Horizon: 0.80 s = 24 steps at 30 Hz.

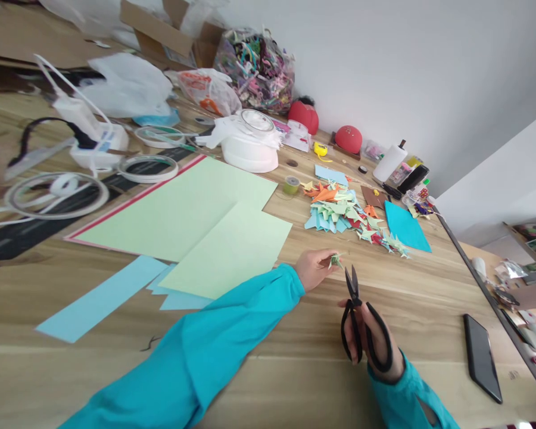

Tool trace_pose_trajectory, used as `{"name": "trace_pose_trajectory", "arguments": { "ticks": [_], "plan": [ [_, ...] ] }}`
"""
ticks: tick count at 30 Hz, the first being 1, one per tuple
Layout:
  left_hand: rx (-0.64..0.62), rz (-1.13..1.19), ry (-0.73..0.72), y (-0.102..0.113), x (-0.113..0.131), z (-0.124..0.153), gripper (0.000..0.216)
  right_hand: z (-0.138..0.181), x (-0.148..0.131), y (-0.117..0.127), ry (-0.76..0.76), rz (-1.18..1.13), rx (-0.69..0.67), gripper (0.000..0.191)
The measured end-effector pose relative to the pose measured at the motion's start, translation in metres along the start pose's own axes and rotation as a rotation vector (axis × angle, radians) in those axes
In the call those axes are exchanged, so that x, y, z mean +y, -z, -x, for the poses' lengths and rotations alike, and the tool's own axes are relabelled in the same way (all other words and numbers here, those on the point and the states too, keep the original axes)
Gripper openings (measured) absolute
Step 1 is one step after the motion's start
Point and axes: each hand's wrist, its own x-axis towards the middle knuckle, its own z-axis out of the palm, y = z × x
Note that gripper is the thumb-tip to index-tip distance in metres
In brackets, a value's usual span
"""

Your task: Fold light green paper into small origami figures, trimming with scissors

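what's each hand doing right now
Left hand: closed, pinching a small green folded paper piece.
Right hand: closed around the black-handled scissors, blades slightly apart.

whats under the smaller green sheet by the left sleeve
Under the smaller green sheet, a larger green sheet and light-blue paper stick out; whatever lies beneath its middle is covered.

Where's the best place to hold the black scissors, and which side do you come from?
Probably by the loop handles of the scissors, from the person's side, as the right hand holds them. Those loops give fingers room and face the person, while the pointed blades face away.
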Motion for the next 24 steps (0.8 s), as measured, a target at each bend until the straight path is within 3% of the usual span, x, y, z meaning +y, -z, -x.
{"name": "trace_pose_trajectory", "arguments": {
  "ticks": [15, 24],
  "plan": [
    [-0.059, -0.057, -0.053, 0.001, -0.003, 0.0, 0.032, -0.001, -0.011, -0.004, -0.026, 0.11, 0.028, 0.058],
    [-0.121, -0.216, -0.146, 0.003, 0.006, 0.0, 0.019, 0.001, -0.017, -0.005, -0.017, 0.23, 0.062, 0.061]
  ]
}}
